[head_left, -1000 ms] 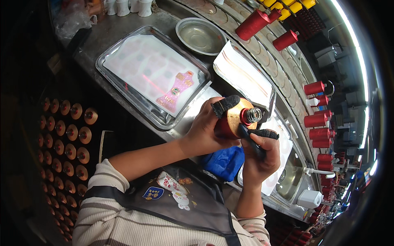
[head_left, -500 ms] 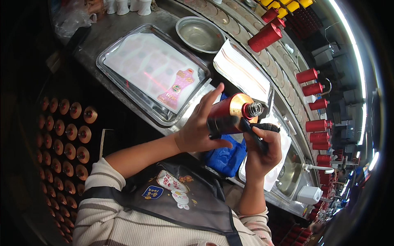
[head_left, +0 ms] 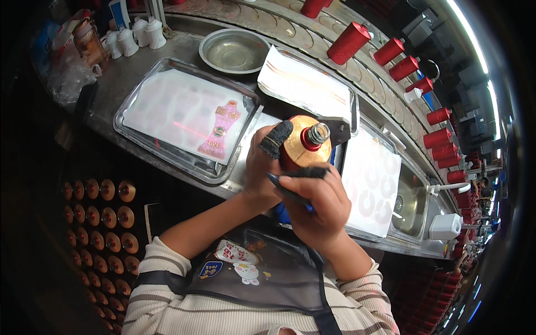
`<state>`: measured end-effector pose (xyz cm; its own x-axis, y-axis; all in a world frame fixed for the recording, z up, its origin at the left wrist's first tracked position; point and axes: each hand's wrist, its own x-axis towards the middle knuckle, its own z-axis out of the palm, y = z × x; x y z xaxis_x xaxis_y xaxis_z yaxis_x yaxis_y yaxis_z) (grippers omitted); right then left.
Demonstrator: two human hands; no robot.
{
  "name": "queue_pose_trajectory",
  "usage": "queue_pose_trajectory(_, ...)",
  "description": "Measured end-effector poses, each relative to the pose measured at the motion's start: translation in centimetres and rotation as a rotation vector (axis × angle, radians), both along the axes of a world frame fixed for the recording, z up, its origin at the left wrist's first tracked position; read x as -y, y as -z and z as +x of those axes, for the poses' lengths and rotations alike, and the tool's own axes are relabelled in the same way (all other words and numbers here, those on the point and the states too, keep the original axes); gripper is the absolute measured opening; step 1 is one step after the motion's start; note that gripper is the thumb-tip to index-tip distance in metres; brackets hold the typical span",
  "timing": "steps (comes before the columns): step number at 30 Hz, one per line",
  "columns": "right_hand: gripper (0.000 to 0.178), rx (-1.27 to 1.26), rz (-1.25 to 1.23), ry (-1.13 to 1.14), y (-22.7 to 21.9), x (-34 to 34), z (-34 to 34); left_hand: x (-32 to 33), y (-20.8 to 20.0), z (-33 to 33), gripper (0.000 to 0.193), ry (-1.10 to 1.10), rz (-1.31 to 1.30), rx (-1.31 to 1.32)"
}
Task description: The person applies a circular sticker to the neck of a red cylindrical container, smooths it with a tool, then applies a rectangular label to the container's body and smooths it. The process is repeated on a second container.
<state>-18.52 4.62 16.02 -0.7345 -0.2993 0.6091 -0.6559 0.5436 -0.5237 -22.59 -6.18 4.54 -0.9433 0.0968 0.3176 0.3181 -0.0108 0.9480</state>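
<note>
My left hand [head_left: 262, 159] is closed around a red bottle with a gold shoulder [head_left: 298, 148] and a clear threaded glass neck. The bottle is tilted with its neck up and to the right. A black finger cot covers the left thumb. My right hand [head_left: 324, 209] grips a small black scraper [head_left: 286, 190] beside the bottle's near side. Black covering also shows on a right finger. To the left, a metal tray [head_left: 120, 120] bears a wet white sheet [head_left: 162, 106], with a pink patterned decal [head_left: 221, 131] at its right end.
A round metal bowl [head_left: 206, 44] stands behind. A second tray with striped sheets [head_left: 304, 81] lies beyond the bottle. Right of it are a sheet with ring-shaped decals [head_left: 371, 184], a sink [head_left: 410, 215] and a white jug [head_left: 445, 226]. Red bottles [head_left: 349, 43] line the conveyor.
My left hand has gone from spread fingers to wrapping the bottle, which is now more upright. The right hand and scraper have moved left and nearer to me. The view has shifted.
</note>
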Motion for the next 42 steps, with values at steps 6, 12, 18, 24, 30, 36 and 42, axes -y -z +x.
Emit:
queue_pose_trajectory(6, 0.039, -0.091, -0.014, 0.09, 1.3, -2.5, 1.3, -0.9, -0.5, -0.2, 0.087, -0.209, -0.229, -0.189)
queue_pose_trajectory(12, 0.036, -0.171, -0.041, 0.162, 2.4, -4.0, 0.8, -1.0, -1.2, -0.4, 0.084, -0.158, -0.168, -0.143)
queue_pose_trajectory(18, 0.022, 0.332, -0.45, 0.3, 1.9, -4.8, -1.2, 0.2, -0.5, -0.6, 0.09, -0.054, -0.239, -0.095)
queue_pose_trajectory(24, 0.019, 0.477, -0.478, 0.281, 1.7, -6.6, -5.0, 2.3, -2.6, -1.8, 0.091, 0.09, -0.317, -0.139)
queue_pose_trajectory(30, 0.017, 0.448, -0.421, 0.146, 1.6, -6.7, -8.0, 4.6, -4.1, -3.8, 0.092, 0.365, -0.248, -0.008)
queue_pose_trajectory(36, 0.017, 0.429, -0.327, 0.229, 0.4, -6.0, -10.7, 6.3, -6.2, -5.3, 0.096, 0.589, -0.207, 0.25)
queue_pose_trajectory(42, 0.019, 0.502, -0.454, 0.177, 0.1, -6.4, -5.3, 5.0, -2.8, -2.1, 0.093, 0.254, -0.127, -0.178)
